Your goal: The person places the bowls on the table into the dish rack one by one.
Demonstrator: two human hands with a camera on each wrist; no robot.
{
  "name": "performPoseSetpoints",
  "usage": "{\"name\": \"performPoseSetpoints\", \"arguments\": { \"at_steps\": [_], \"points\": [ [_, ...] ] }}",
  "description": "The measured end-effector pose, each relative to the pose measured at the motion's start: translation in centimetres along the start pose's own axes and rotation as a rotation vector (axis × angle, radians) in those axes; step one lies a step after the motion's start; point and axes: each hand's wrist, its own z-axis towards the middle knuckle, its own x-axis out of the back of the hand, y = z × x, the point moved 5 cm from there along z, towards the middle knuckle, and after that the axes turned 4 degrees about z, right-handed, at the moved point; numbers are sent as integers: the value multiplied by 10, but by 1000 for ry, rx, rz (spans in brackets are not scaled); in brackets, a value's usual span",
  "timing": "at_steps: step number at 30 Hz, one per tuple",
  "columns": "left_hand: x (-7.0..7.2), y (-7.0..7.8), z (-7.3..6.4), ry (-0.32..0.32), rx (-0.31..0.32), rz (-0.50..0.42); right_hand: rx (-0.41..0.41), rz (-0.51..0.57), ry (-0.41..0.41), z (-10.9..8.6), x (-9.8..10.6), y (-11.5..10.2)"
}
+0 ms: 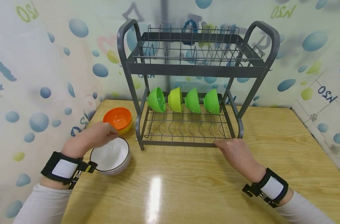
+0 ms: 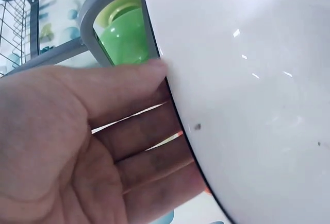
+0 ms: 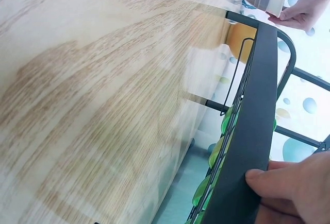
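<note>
At the left, white bowls [image 1: 109,155] with a dark rim stand stacked on the table. My left hand [image 1: 95,137] is at the far rim of the top one; in the left wrist view the thumb [image 2: 149,72] meets the rim and the fingers [image 2: 149,157] pass behind it, pinching the edge. My right hand [image 1: 237,152] grips the front bar of the grey two-tier dish rack [image 1: 181,144] near its right end, thumb [image 3: 265,180] on the bar's face. Several green and yellow-green bowls [image 1: 193,101] stand on edge in a row on the lower tier.
An orange bowl [image 1: 118,118] sits in a yellow bowl [image 1: 127,129] behind the white ones, left of the rack. The upper wire tier [image 1: 184,54] rises above the small bowls. A patterned wall [image 1: 287,87] borders the wooden table [image 1: 192,186].
</note>
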Motion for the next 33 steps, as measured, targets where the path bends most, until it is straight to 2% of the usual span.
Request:
{"name": "performPoseSetpoints", "arguments": {
  "at_steps": [4,6,11,24,29,33],
  "points": [
    [-3,0,0,-29,1,29,-7,-1,0,0,0,1],
    [-3,-1,1,-17,1,58,-10,2,1,-1,0,1],
    [-2,-1,0,19,-4,63,-8,13,10,-2,0,2],
    [12,-5,-15,114,-61,56,-6,15,9,1,1,1],
    [21,3,-19,159,-75,42,-10,18,-31,3,1,0],
    [26,16,-19,165,-113,13,-36,37,-94,7,2,0]
  ]
}}
